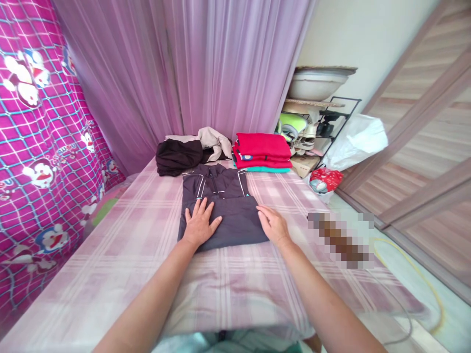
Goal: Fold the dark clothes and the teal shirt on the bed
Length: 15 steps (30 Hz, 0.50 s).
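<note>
A dark grey zip-up jacket (235, 225) lies folded on the checked cloth, its collar and zip toward the curtain and its lower part turned up over the front. My left hand (199, 223) rests flat on the folded part, fingers spread. At the jacket's right edge is my right hand (273, 224), its fingers closed together on the fabric; the fingertips are partly hidden. Beyond the collar sits a stack of folded red clothes (263, 145) with a teal piece (268, 169) at the bottom. To its left lie a crumpled black garment (178, 156) and a light grey garment (215, 142).
The pink-and-white checked cloth (128, 245) covers the table. Purple curtains (228, 63) hang behind, and a magenta patterned cloth (40, 147) on the left. A rack (344, 122) with shoes and a basin (318, 84) stands at right, near white plastic bags (356, 142). One object is blurred out.
</note>
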Motion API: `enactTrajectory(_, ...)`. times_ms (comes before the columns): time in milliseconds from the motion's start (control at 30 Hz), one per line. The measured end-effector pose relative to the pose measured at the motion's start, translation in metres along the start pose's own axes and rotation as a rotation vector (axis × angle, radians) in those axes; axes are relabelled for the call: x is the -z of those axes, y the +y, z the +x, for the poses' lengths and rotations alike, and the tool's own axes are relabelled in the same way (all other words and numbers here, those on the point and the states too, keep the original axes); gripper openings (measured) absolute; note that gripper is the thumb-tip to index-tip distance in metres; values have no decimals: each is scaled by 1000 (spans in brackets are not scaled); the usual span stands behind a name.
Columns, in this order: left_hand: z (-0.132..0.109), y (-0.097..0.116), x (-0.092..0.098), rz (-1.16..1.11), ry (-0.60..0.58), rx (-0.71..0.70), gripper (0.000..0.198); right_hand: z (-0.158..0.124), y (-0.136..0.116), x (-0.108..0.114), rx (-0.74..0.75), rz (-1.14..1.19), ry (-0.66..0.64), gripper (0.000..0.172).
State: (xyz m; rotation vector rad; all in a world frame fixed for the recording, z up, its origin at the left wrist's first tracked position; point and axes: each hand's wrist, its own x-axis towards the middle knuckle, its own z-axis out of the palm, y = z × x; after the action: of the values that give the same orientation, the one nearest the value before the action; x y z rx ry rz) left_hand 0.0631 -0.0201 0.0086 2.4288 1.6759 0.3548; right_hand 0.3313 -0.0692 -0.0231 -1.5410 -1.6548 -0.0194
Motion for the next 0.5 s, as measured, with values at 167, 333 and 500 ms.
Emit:
enactTrajectory(167,-22,-36,18,-128,-185,-298,71,-36,29,29,-316,143,-28,38)
enactTrajectory(333,-49,-74,26,-11,-246,-480,83,-48,21,37,-323,305,-173,39)
enactTrajectory(500,-52,-85,20,58,-116,-519,59,-48,6,35,-329,369,-179,44)
